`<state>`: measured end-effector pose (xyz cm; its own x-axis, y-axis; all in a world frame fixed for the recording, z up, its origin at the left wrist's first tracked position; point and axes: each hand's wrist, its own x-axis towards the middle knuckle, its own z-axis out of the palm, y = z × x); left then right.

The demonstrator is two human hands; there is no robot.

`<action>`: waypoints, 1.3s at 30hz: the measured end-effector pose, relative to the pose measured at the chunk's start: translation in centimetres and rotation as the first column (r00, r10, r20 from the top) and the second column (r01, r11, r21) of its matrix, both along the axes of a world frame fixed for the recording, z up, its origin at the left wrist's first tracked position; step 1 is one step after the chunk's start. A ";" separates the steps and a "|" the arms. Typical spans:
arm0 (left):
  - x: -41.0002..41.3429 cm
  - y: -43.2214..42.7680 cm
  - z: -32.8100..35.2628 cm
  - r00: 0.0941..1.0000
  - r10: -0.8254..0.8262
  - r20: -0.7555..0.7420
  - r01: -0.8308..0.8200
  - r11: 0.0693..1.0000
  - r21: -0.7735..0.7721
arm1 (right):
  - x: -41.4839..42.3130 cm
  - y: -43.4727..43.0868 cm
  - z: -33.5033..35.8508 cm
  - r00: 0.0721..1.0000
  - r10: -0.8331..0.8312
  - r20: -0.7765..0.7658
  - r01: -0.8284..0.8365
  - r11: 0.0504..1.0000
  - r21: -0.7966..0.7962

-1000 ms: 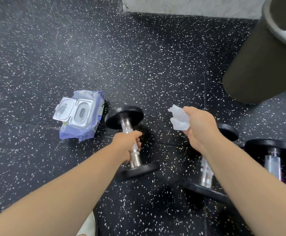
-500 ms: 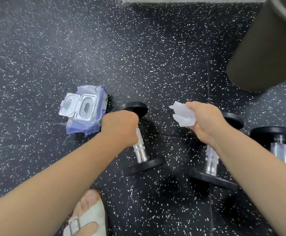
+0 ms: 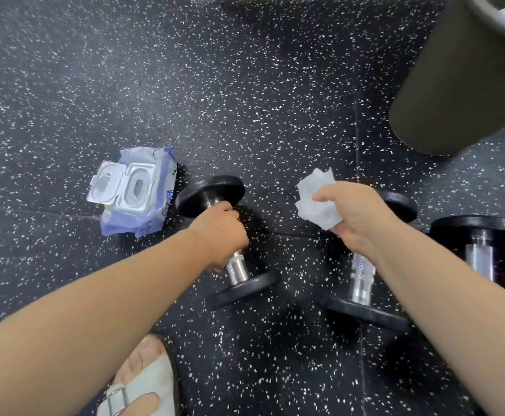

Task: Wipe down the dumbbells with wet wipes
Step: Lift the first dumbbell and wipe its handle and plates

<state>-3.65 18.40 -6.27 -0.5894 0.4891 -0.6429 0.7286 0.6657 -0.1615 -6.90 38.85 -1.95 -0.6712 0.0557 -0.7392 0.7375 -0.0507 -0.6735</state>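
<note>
- We saw the left hand (image 3: 219, 232) reach down over the speckled black floor (image 3: 245, 85), its fingers (image 3: 230, 213) curled tight around the metal handle of the left dumbbell (image 3: 209, 192).
- That dumbbell lay at a slant, one black plate far and left of the hand, the other near and right of it. We could not tell whether it was lifted off the floor.
- The right hand (image 3: 356, 211) hung above the middle dumbbell (image 3: 362, 277), apart from it. Its fingers (image 3: 327, 193) pinched a crumpled white wipe (image 3: 315, 199), which stuck out to the left of the hand and touched no dumbbell.
- The middle dumbbell rested on the floor, its shiny handle showing below the right wrist and its far plate partly hidden behind the hand.
- A third dumbbell (image 3: 482, 250) stood at the right edge, partly cut off by the frame.
- A pale purple pack of wipes (image 3: 137, 193) lay on the floor just left of the left dumbbell, its white lid flipped open.
- A dark round bin (image 3: 455, 85) stood at the far right, with something white inside its rim.
- A foot in a white sandal (image 3: 143, 382) showed at the near edge, under the left forearm.
</note>
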 end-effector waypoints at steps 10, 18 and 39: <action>-1.3 2.0 1.0 0.618 0.718 0.318 -0.786 0.555 0.273 | -1.3 0.6 1.2 0.978 -0.198 -0.060 0.202 0.977 0.065; -1.0 2.1 -0.2 0.336 0.876 0.346 -0.920 0.226 0.320 | -0.6 -0.5 0.9 0.977 -0.213 -0.008 0.213 0.977 0.017; -1.6 2.9 1.7 -0.096 0.508 0.856 -0.714 -0.634 0.296 | 0.2 -3.6 -0.8 0.992 -0.125 0.018 0.124 0.992 0.036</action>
<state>-5.20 21.27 -4.57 -0.7388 -0.2346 -0.6317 -0.6570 0.0419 0.7528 -6.70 35.20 -2.76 -0.6427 0.1637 -0.7484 0.7401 -0.1197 -0.6617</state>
